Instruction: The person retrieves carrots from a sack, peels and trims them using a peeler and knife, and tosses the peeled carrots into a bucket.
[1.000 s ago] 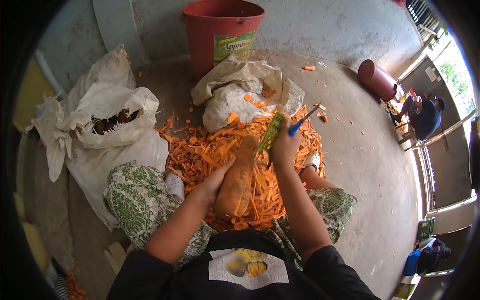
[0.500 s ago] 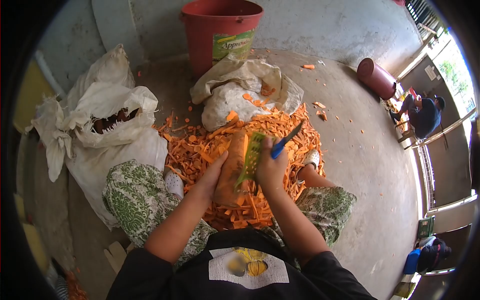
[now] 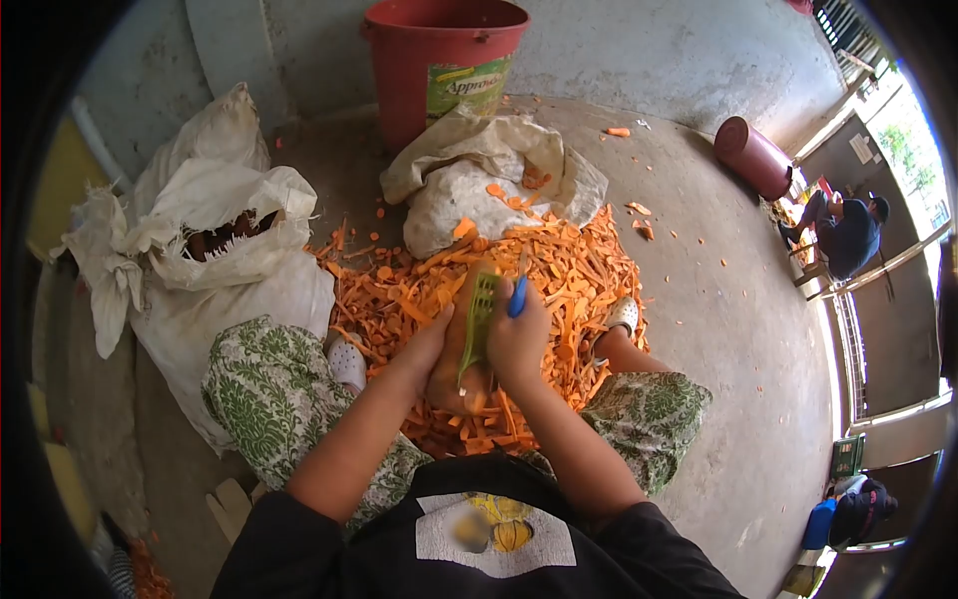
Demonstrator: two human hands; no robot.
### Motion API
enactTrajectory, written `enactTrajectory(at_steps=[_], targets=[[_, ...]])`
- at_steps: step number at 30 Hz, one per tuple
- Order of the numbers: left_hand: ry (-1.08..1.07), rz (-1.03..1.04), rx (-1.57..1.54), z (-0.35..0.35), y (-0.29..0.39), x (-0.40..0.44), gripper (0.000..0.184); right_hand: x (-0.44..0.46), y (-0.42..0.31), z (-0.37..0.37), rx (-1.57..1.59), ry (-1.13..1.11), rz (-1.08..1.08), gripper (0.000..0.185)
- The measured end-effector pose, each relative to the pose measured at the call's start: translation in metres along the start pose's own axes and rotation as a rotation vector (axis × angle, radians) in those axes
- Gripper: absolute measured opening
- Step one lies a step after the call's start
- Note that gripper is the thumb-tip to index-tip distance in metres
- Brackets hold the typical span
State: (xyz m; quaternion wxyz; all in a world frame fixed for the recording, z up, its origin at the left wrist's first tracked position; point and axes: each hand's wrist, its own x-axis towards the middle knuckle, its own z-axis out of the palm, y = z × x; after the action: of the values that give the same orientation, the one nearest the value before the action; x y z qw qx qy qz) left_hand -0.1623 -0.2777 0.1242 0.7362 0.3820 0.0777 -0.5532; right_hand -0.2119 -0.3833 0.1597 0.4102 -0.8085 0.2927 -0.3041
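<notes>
A thick carrot [image 3: 454,394] slants over the pile between my knees, with my left hand [image 3: 427,344] closed around its left side. My right hand [image 3: 519,341] grips a green plastic peeler [image 3: 480,319] with rows of slots, lying against the carrot's right side. Tucked in that same hand is a knife with a blue handle [image 3: 517,298]; its blade points up and is blurred. Beneath both hands spreads a heap of orange carrot peelings and slices [image 3: 574,270]. My right fingers are partly hidden behind the peeler.
Left of me stand white woven sacks [image 3: 220,299], one torn open with dark contents. A crumpled sack [image 3: 449,215] lies beyond the peelings, before a red bin [image 3: 399,80]. At right are a tipped maroon bin [image 3: 750,158] and a seated person [image 3: 848,238].
The peeler has turned more upright and shifted slightly left along the carrot. The knife in my right hand has swung from pointing up-right to nearly straight up. My left hand keeps its hold.
</notes>
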Motion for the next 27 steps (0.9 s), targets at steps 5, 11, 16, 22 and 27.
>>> enactTrajectory(at_steps=[5, 11, 16, 22, 27], targets=[[0.035, -0.079, 0.234, 0.019, 0.001, -0.024, 0.043, 0.090, 0.050, 0.000, -0.126, 0.247, 0.071, 0.025], [-0.049, -0.056, 0.101, 0.024, 0.006, -0.025, 0.044, 0.151, 0.087, -0.017, -0.055, 0.474, 0.256, 0.031], [-0.103, -0.083, -0.069, 0.008, 0.005, -0.009, 0.046, 0.080, 0.029, -0.014, 0.377, 0.185, 0.245, 0.033], [-0.235, 0.003, -0.104, 0.003, 0.013, -0.007, 0.043, 0.059, 0.067, -0.012, 0.365, 0.169, 0.384, 0.032], [-0.124, 0.017, -0.217, -0.001, 0.015, -0.001, 0.047, 0.061, 0.063, -0.025, 0.406, 0.169, 0.391, 0.032]])
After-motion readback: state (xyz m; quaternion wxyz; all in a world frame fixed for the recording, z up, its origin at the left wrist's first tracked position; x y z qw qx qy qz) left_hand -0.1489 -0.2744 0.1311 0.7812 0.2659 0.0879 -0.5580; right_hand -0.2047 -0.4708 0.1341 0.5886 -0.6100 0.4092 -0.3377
